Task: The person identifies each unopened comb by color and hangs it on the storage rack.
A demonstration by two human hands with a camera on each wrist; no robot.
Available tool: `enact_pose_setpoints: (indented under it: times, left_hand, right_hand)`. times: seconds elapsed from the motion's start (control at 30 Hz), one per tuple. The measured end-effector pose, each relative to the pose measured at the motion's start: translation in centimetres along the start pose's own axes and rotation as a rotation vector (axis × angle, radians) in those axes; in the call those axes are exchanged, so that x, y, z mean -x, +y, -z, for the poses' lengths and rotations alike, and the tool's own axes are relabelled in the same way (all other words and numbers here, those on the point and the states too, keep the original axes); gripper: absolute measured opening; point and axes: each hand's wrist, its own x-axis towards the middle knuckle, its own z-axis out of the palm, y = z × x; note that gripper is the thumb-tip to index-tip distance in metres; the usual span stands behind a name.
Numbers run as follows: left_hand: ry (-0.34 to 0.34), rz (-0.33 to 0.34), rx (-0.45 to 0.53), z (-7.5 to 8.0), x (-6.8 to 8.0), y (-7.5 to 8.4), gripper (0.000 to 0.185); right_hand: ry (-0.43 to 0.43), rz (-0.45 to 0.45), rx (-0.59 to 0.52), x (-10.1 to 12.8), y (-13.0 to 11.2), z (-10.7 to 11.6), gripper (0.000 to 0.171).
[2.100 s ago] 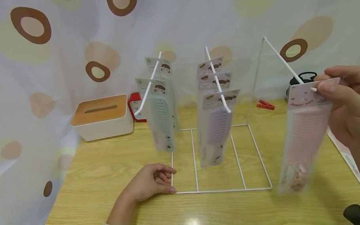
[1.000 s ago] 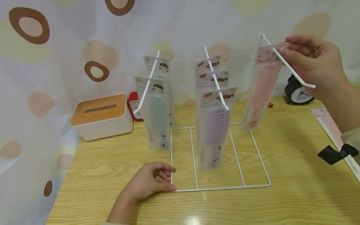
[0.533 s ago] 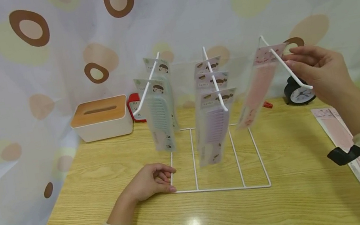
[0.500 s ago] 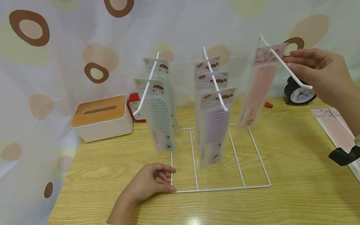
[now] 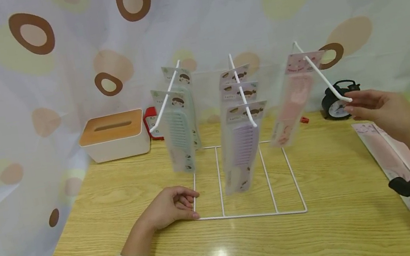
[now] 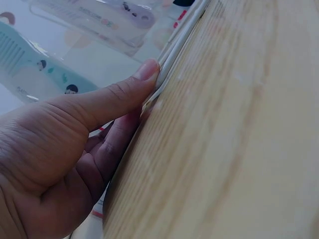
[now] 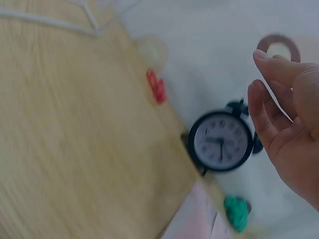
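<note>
Three slanted white wire pegs rise from the rack [image 5: 251, 216], a thin round-wire frame whose rectangular base lies flat on the tabletop [image 5: 330, 234], a glossy pale wood-grain laminate. My left hand [image 5: 169, 207] rests at the near left corner of that base; its grip is partly closed, thumb and curled fingers [image 6: 144, 74] pressing against the wire, palm down on the wood.

My right hand [image 5: 380, 108] hangs in the air just beside the lower tip of the right peg [image 5: 321, 75]. Its grip is loose and empty, fingers relaxed and slightly bent.

The pink comb pack [image 5: 292, 99] hangs near the upper end of that right peg. It is a flat, long, narrow clear plastic sleeve with a pink card header and a pink toothed comb inside. Its long axis runs nearly vertical, header up, with the bottom end tilted toward the rack's centre.

The middle peg carries three purple comb packs [image 5: 243, 146], one behind another; the left peg carries two green comb packs [image 5: 177, 135]. All hang header up.

Another pink pack [image 5: 389, 159] lies flat on the tabletop under my right forearm, long axis running away from me. A round black alarm clock [image 7: 222, 142] with a white dial stands behind it. A white tissue box [image 5: 115, 137] with a wooden lid sits at the rear left.
</note>
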Motion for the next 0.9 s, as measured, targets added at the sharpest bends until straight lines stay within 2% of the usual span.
enact_pose_setpoints:
  times: [0.13,0.23,0.4,0.5,0.73,0.9]
  left_hand:
    - [-0.009,0.004,0.021,0.0,0.1,-0.1,0.053]
    - [-0.011,0.001,0.030,0.0,0.1,-0.1,0.053]
    - [-0.011,-0.007,0.023,0.0,0.0,-0.2,0.053]
    - [-0.011,-0.007,0.023,0.0,0.0,-0.2,0.053]
    - [-0.007,-0.007,0.028,-0.1,0.0,-0.1,0.053]
    - [-0.004,0.003,0.022,0.0,0.0,0.0,0.053]
  right_hand:
    - [-0.061,0.026,0.057,0.3,3.4,0.6,0.043]
    - [-0.079,0.057,0.176,0.8,5.6,1.2,0.046]
    - [-0.042,0.044,0.351,1.2,8.0,2.0,0.055]
    - [-0.032,0.005,0.396,1.3,9.1,2.3,0.064]
    - [-0.023,0.011,0.417,1.3,10.4,2.7,0.068]
    - [-0.133,-0.031,0.506,0.5,10.0,2.8,0.078]
